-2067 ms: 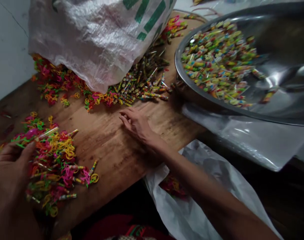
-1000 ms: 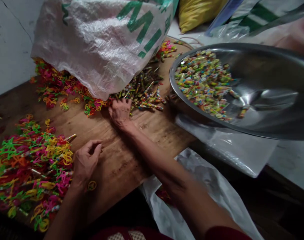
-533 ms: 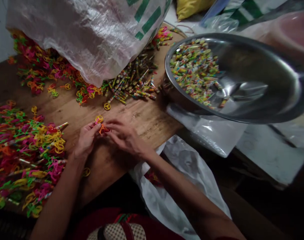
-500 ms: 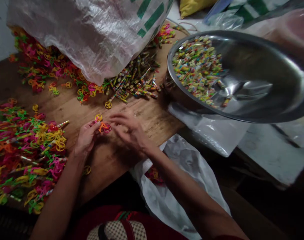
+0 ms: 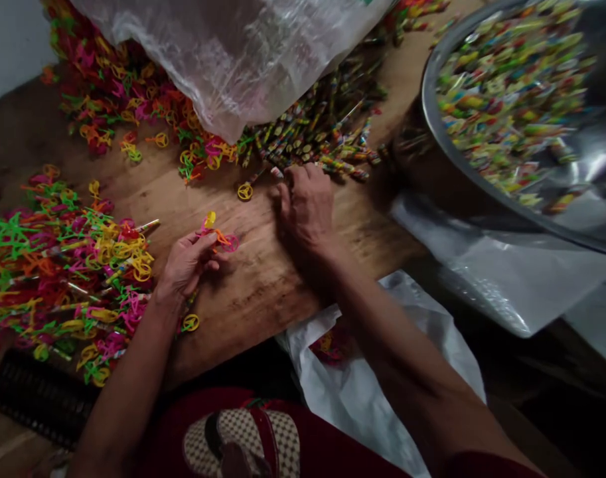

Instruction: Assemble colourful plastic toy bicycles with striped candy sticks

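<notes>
Between the thumb and fingers of my left hand (image 5: 186,262) is a small plastic toy bicycle (image 5: 222,239), orange with pink and yellow wheels, held just above the wooden table. My right hand (image 5: 307,202) rests at the near edge of a pile of thin printed tubes (image 5: 303,126). Its fingers are curled downward, and what they grip is hidden. A small pale tube end (image 5: 277,172) shows beside its fingertips. Left of that lies a yellow wheel (image 5: 245,192). A heap of bright plastic toy pieces mixed with tubes (image 5: 83,265) spreads left of my left hand.
A large steel bowl (image 5: 429,109) of short wrapped pieces stands at the right, above a clear plastic sheet (image 5: 502,285). A translucent sack (image 5: 223,60) covers part of another colourful heap (image 5: 133,93) at the back. Below the table edge hangs a white bag (image 5: 352,405).
My right hand has moved away from the toy bicycle, over to the tube pile, and its fingers have curled. My left hand still holds the toy bicycle. The view has shifted.
</notes>
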The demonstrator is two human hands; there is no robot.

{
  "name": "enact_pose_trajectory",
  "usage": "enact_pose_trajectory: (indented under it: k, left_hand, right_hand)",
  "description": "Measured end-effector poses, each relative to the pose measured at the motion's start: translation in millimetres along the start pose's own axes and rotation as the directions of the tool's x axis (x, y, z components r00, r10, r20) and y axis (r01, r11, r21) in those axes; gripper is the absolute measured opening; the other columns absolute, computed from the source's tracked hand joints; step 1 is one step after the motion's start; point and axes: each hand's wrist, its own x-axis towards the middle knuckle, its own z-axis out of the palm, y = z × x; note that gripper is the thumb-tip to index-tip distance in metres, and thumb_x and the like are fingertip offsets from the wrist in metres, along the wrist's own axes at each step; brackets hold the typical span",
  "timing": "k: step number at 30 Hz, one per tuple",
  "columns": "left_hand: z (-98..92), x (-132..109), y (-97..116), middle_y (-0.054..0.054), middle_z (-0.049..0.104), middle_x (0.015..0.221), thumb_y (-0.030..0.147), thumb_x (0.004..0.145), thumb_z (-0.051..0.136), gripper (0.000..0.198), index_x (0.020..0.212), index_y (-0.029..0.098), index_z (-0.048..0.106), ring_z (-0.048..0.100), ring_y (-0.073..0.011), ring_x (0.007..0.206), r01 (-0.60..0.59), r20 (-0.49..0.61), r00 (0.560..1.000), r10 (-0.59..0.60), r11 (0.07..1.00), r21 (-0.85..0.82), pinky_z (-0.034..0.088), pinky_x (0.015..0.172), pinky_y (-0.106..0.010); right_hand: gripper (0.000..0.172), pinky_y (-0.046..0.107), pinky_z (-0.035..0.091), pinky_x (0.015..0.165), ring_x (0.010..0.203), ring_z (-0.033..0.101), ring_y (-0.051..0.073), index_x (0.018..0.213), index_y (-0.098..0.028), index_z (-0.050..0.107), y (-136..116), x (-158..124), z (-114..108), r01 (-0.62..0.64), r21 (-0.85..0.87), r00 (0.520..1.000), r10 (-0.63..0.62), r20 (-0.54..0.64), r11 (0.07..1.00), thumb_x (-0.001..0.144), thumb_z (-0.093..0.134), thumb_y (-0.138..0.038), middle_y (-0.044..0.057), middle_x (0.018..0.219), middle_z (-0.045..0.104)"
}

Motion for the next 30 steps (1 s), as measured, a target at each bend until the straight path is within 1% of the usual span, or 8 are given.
enact_pose_trajectory:
  k: [2, 4, 7, 10, 16, 21, 26, 30]
  left_hand:
    - [-0.3, -0.7, -0.4, -0.005, 0.073, 0.073, 0.021, 0.072, 0.079, 0.021, 0.084, 0.009, 0.067, 0.063, -0.0083, 0.050, -0.007, 0.043, 0.999, 0.007, 1.000, 0.001, 0.047, 0.042, -0.014]
    - [0.7, -3.2, -0.6, -0.005, 0.073, 0.071, 0.023, 0.070, 0.082, 0.025, 0.084, 0.009, 0.067, 0.063, -0.0088, 0.050, -0.002, 0.112, 0.994, 0.000, 1.000, 0.012, 0.047, 0.043, -0.015]
    - [1.5, -9.9, -1.0, -0.004, 0.071, 0.068, 0.029, 0.069, 0.085, 0.030, 0.085, 0.010, 0.067, 0.063, -0.0097, 0.052, -0.009, 0.208, 0.978, 0.000, 0.999, 0.044, 0.048, 0.045, -0.016]
    - [0.1, -17.7, -2.2, -0.003, 0.070, 0.066, 0.034, 0.069, 0.086, 0.036, 0.088, 0.010, 0.067, 0.064, -0.0104, 0.052, -0.016, 0.273, 0.962, -0.003, 0.998, 0.069, 0.049, 0.047, -0.017]
    - [-0.8, -25.9, -7.7, -0.004, 0.071, 0.069, 0.036, 0.071, 0.085, 0.036, 0.088, 0.010, 0.066, 0.063, -0.0103, 0.051, -0.038, 0.316, 0.949, 0.014, 0.997, 0.070, 0.049, 0.048, -0.019]
    - [3.9, -26.9, -12.9, -0.005, 0.071, 0.068, 0.036, 0.069, 0.085, 0.037, 0.086, 0.011, 0.064, 0.062, -0.0104, 0.049, 0.009, 0.354, 0.934, -0.039, 0.996, 0.085, 0.047, 0.047, -0.019]
    - [10.5, -28.4, -16.5, -0.005, 0.069, 0.064, 0.033, 0.068, 0.084, 0.032, 0.081, 0.009, 0.065, 0.061, -0.0103, 0.047, 0.002, 0.289, 0.956, -0.042, 0.991, 0.135, 0.044, 0.044, -0.018]
    - [14.5, -27.7, -15.8, -0.004, 0.068, 0.061, 0.029, 0.068, 0.081, 0.028, 0.079, 0.008, 0.067, 0.059, -0.0091, 0.045, 0.056, 0.321, 0.942, -0.096, 0.990, 0.133, 0.044, 0.043, -0.017]
  right_hand:
    - [0.021, 0.042, 0.049, 0.088, 0.098, 0.060, 0.026, 0.109, -0.019, 0.065, -8.7, -15.4, -13.2, 0.116, 0.208, 0.992, -0.125, 0.031, 0.971, 0.097, 0.051, -0.028, 0.012, 0.102, 0.065]
    - [0.020, 0.035, 0.051, 0.082, 0.090, 0.063, 0.021, 0.105, -0.020, 0.068, -21.1, -31.2, -23.0, 0.169, 0.411, 0.969, -0.227, 0.095, 0.896, 0.097, 0.052, -0.029, 0.008, 0.098, 0.067]
    - [0.019, 0.029, 0.053, 0.077, 0.084, 0.066, 0.016, 0.103, -0.020, 0.070, -38.4, -50.0, -29.4, 0.076, 0.625, 0.933, -0.276, 0.229, 0.777, 0.096, 0.053, -0.027, 0.004, 0.095, 0.073]
    - [0.021, 0.030, 0.054, 0.085, 0.094, 0.069, 0.017, 0.107, -0.021, 0.072, -48.1, -59.2, -32.2, -0.010, 0.742, 0.915, -0.294, 0.278, 0.671, 0.096, 0.055, -0.027, 0.004, 0.101, 0.075]
    - [0.029, 0.034, 0.054, 0.090, 0.096, 0.069, 0.019, 0.108, -0.024, 0.076, -49.8, -64.1, -38.1, -0.056, 0.789, 0.924, -0.267, 0.273, 0.612, 0.097, 0.057, -0.043, 0.005, 0.098, 0.075]
    - [0.038, 0.032, 0.056, 0.086, 0.093, 0.070, 0.018, 0.102, -0.021, 0.077, -44.5, -68.0, -37.4, -0.175, 0.847, 0.908, -0.250, 0.335, 0.502, 0.092, 0.061, -0.054, 0.005, 0.098, 0.076]
    - [0.031, 0.031, 0.055, 0.082, 0.084, 0.069, 0.017, 0.100, -0.022, 0.077, -41.7, -73.7, -45.6, -0.050, 0.781, 0.916, -0.282, 0.284, 0.622, 0.095, 0.060, -0.047, 0.004, 0.089, 0.075]
    - [0.032, 0.032, 0.056, 0.085, 0.093, 0.071, 0.018, 0.102, -0.022, 0.076, -39.9, -80.0, -52.0, -0.108, 0.789, 0.923, -0.234, 0.305, 0.604, 0.097, 0.057, -0.048, 0.005, 0.096, 0.077]
